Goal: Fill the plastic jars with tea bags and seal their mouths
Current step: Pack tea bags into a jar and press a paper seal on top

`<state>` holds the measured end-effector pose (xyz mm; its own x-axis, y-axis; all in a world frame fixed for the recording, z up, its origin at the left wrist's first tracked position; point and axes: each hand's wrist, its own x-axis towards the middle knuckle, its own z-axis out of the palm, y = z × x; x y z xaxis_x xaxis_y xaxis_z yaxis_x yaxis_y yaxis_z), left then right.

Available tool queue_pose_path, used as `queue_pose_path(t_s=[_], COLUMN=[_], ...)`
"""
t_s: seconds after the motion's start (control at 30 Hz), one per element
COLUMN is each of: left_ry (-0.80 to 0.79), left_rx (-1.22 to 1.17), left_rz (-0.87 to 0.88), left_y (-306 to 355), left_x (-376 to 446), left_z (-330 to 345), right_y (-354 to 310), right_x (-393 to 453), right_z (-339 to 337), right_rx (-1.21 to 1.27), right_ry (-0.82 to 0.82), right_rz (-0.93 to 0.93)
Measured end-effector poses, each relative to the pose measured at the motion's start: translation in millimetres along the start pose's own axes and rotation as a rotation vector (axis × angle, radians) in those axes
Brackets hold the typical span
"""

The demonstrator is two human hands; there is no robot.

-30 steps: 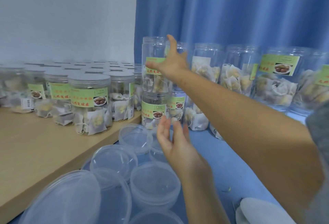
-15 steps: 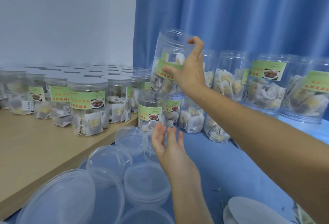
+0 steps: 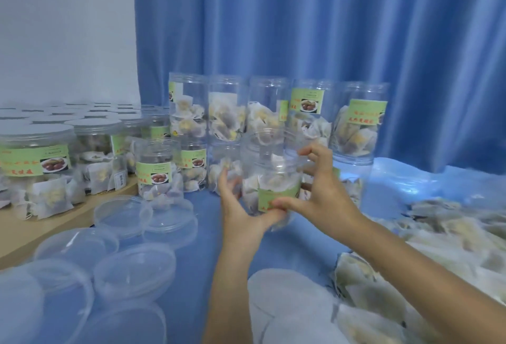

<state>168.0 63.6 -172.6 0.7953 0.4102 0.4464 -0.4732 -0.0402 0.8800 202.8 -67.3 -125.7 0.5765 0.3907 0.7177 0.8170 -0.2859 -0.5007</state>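
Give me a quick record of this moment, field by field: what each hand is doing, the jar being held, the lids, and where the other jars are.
left hand: grips the held jar's left side
right hand: holds the same jar, thumb on its label
held jar: open-mouthed, tea bags inside, green label
loose lids: clear, lying on the blue cloth at lower left
lidded jars: filled, on the wooden board at left
open jars: stacked by the blue curtain
loose tea bags: piled at right
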Motion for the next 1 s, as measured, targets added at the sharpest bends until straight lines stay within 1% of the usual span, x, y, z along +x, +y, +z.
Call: queue_pose_path(t_s=[0.03, 0.1, 0.23, 0.3, 0.37, 0.4, 0.47, 0.53, 0.63, 0.7, 0.77, 0.8, 0.93, 1.0], left_ry=[-0.044, -0.070, -0.077, -0.065, -0.067, -0.073, -0.086, -0.100, -0.104, -0.111, -0.114, -0.115, -0.115, -0.107], left_rx=[0.065, 0.152, 0.225, 0.258, 0.257, 0.246, 0.230, 0.227, 0.196, 0.178, 0.184, 0.194, 0.249, 0.266], left_rz=[0.001, 0.007, 0.013, 0.035, 0.034, 0.037, 0.045, 0.046, 0.044, 0.044, 0.056, 0.065, 0.110, 0.121], left_y=[-3, -10, -28, -34, -39, -41, -43, -46, -49, -51, -52, -53, -52, -51], left_x=[-4, -11, -16, -17, -17, -17, -17, -16, -13, -11, -11, -12, -14, -15], left_z=[7, 18, 22, 19, 19, 18, 18, 17, 16, 15, 15, 16, 17, 17], right_y=[5, 12, 25, 29, 33, 35, 37, 40, 41, 41, 40, 40, 36, 34], right_x=[-7, -18, -31, -30, -27, -26, -26, -29, -32, -35, -39, -41, -43, -40], right_z=[-6, -15, -28, -40, -56, -63, -75, -79, -75, -71, -66, -63, -55, -55], right_rx=[-0.006, 0.016, 0.229, 0.277, 0.211, 0.126, -0.107, -0.281, -0.395, -0.448, -0.440, -0.440, -0.474, -0.444], right_ry=[-0.002, 0.003, 0.059, 0.019, -0.098, -0.176, -0.359, -0.540, -0.769, -0.858, -0.886, -0.886, -0.895, -0.833], right_rz=[-0.007, 0.033, 0.240, 0.352, 0.453, 0.482, 0.486, 0.485, 0.564, 0.631, 0.694, 0.698, 0.604, 0.544])
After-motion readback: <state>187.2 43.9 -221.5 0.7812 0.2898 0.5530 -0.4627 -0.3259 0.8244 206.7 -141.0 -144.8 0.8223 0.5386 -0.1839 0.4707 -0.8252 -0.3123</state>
